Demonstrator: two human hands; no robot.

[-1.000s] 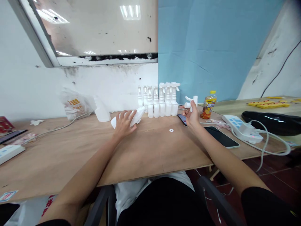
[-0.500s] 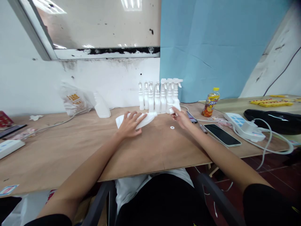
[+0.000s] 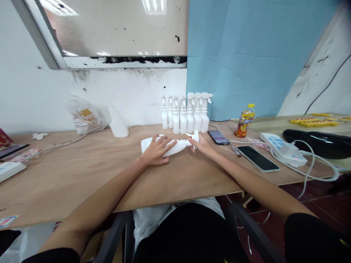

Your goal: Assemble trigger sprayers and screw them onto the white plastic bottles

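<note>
A white plastic bottle (image 3: 178, 147) lies on its side on the wooden tabletop, its neck pointing right. My left hand (image 3: 157, 150) is wrapped over its body and grips it. At the neck, my right hand (image 3: 203, 145) pinches a white trigger spray head (image 3: 195, 137), lined up with the bottle's mouth. Whether the head is threaded on, I cannot tell. Just behind stands a row of several white spray bottles (image 3: 183, 120), upright, some on the right with trigger heads showing clearly. Another white bottle without a trigger head (image 3: 119, 126) stands farther left.
Right of my hands lie a phone with a lit screen (image 3: 218, 137), a dark-screened phone (image 3: 258, 158) and a power strip (image 3: 283, 148) with looping white cables. A drink bottle (image 3: 245, 122) stands behind them. At the back left sits a plastic bag (image 3: 87, 117).
My right hand has moved left and brought the spray head to the bottle's neck. The bottle in my left hand has shifted slightly right and down. A small white ring is now out of sight.
</note>
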